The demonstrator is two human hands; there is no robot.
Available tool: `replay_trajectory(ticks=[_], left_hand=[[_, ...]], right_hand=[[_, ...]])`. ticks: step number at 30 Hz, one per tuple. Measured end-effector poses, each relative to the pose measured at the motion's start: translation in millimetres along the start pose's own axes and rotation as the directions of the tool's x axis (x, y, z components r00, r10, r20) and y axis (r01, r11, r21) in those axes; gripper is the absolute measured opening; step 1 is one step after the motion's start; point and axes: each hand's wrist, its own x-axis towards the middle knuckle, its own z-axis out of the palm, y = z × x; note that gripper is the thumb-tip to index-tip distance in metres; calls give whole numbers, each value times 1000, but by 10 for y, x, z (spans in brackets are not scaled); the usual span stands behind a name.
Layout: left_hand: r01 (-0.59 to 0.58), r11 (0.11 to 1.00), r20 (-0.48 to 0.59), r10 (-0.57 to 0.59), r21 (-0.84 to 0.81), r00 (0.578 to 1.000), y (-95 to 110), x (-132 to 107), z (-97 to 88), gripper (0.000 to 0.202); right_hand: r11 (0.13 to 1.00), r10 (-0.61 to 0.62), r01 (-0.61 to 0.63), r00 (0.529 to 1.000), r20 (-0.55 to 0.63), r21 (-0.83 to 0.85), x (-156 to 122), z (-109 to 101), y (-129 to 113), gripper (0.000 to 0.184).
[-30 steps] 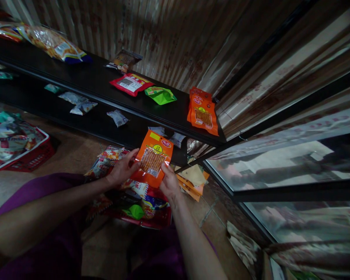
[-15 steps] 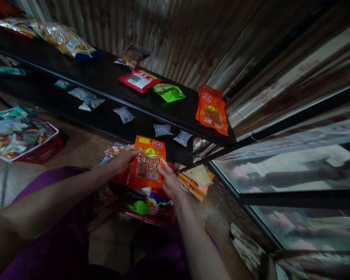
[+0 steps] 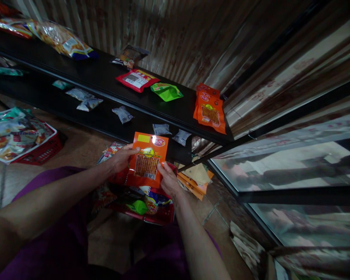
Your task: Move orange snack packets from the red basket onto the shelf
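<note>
One packet (image 3: 147,160) above snack-filled basket (image 3: 167,219)

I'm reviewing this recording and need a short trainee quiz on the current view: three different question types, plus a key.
1. True or false: the left hand and right hand both hold the flat orange plastic packet.
2. Multiple choice: on the upper black shelf, what lies just to the picture-left of the bright green plastic pouch?
A) a glass jar
B) a red plastic packet with a white label
C) a metal can
3. Fill in: the small pale plastic-wrapped packets lie on the ____ black shelf.

Key: 1. True. 2. B. 3. Lower.
</note>
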Motion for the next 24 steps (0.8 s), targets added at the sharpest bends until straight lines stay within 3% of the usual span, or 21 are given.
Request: replay_trajectory(ticks=[6, 12, 24], left_hand=[[20, 999, 39, -22, 45, 999, 6, -21, -24, 38], [-8, 997, 62, 3, 71, 998, 6, -24, -22, 36], [16, 1000, 10, -16, 6, 1000, 3, 30, -6, 39]], right_hand=[[1000, -15, 14, 999, -46, -5, 7, 11, -12, 32], [1000, -28, 28, 1000, -9, -9, 0, 4, -14, 31], [1000, 12, -12, 1000, -18, 17, 55, -29, 21, 32]])
